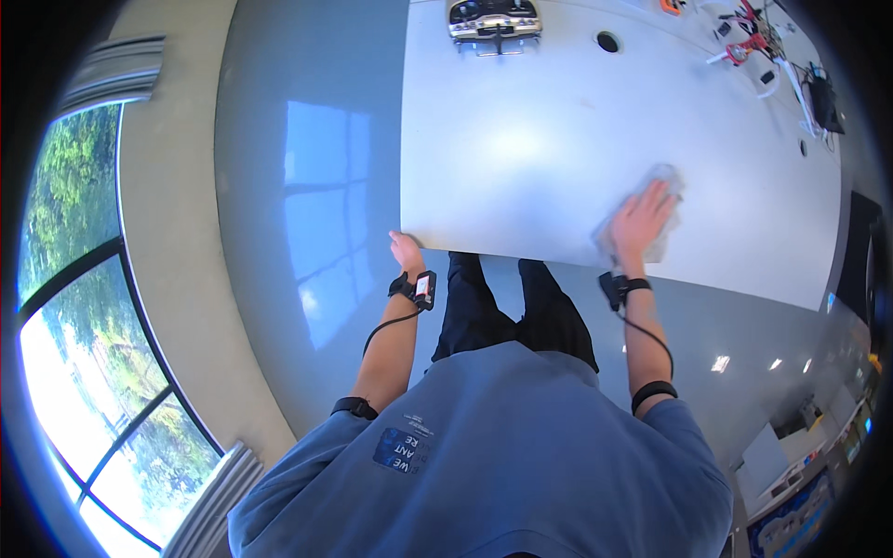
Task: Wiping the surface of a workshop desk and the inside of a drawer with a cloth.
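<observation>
Seen from above, the right hand [642, 221] lies flat with fingers spread on a pale grey cloth [662, 200] pressed against the white desk [521, 149] near its front edge, while the left hand [406, 251] rests on the desk's near left corner, its grip not clear from this angle. At the far edge of the desk sits a silver radio controller [494, 19], with a round cable hole [607, 41] just to its right, and a red and white drone frame [755, 35] with black cables lies at the far right corner.
</observation>
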`<state>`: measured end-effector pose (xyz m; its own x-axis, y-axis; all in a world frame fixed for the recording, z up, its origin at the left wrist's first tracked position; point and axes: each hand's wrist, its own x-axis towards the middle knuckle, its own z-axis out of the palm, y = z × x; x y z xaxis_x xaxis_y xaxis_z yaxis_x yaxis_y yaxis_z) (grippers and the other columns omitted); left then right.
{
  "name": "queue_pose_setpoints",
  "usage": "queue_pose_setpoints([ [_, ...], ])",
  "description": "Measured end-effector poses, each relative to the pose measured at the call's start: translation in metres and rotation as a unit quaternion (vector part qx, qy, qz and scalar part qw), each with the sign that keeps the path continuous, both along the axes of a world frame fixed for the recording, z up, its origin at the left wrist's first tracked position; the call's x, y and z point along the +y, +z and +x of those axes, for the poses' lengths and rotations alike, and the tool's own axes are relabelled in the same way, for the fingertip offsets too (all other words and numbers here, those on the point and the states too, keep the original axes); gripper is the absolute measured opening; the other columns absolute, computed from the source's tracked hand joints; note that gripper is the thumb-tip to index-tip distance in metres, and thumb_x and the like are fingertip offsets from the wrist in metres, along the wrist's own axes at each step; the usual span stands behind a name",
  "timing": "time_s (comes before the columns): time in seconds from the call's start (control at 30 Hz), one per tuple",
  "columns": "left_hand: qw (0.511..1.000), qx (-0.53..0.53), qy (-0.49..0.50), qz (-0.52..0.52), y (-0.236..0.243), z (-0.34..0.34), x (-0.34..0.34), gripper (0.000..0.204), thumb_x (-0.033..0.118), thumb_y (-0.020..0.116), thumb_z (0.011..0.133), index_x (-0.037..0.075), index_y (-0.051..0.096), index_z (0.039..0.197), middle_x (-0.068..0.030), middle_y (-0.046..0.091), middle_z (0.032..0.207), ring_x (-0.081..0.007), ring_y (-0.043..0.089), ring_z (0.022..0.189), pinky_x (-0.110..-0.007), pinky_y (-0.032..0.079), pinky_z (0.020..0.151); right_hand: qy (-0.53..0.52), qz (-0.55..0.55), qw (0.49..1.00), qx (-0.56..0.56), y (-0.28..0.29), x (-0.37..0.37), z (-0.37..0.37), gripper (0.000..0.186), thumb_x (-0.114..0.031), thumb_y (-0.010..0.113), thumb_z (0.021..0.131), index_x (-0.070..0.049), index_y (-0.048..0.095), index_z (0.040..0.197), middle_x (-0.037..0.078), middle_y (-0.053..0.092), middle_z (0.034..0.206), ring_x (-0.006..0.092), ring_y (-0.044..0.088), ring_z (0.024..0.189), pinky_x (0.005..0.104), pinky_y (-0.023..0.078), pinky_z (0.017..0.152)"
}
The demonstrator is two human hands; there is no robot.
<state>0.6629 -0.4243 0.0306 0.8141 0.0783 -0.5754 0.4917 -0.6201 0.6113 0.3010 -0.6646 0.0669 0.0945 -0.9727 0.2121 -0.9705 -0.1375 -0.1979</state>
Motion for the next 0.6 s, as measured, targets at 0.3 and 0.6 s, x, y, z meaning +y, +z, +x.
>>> queue_pose_setpoints([
  [0.3, 0.981, 0.169, -0.061, -0.073, 0.019, -0.030, -0.013, 0.057, 0.045, 0.022, 0.098, 0.000, 0.046, 0.123, -0.0116, 0.053, 0.122, -0.0254, 0.052, 0.111, -0.043, 0.046, 0.086, 0.182, 0.015, 0.983, 0.001, -0.016, -0.085, 0.113, 0.060, -0.028, 0.052, 0.086, 0.001, 0.037, 0.137, 0.021, 0.034, 0.144, 0.0398, 0.030, 0.133, 0.0467, 0.023, 0.111],
  [0.6, 0.963, 0.194, 0.149, -0.112, 0.023, -0.050, -0.020, 0.060, 0.048, 0.017, 0.098, 0.003, 0.045, 0.127, -0.0122, 0.053, 0.125, -0.0254, 0.052, 0.110, -0.045, 0.043, 0.089, 0.515, 0.096, 0.851, -0.029, 0.006, 0.058, 0.297, 0.059, -0.025, 0.049, 0.089, 0.001, 0.033, 0.139, 0.016, 0.033, 0.146, 0.0340, 0.029, 0.135, 0.0434, 0.023, 0.112],
])
